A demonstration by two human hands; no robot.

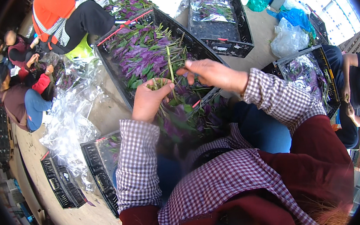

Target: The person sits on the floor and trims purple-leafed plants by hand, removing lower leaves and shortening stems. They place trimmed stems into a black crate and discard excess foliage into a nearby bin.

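My left hand (150, 99) grips a bunch of leafy cuttings (175, 116) by their green stems. The cut ends poke up past my thumb, and the purple and green leaves hang below, partly blurred. One thicker stem (169, 63) stands upright beside that thumb, taller than the others. Just to the right is my right hand (218, 75), its fingers curled near the stem; whether it pinches anything is unclear. Both hands are over the near end of a black plastic crate (113, 67) heaped with purple-leaved cuttings (144, 56). More leaves (210, 114) lie at my lap.
Another black crate (214, 30) holds a clear-wrapped bundle at the far side. Crumpled clear plastic film (70, 112) and further crates (100, 171) lie left. At right, a crate (308, 78) carries wrapped cuttings beside a person (357, 87). Other people (26, 94) sit at left.
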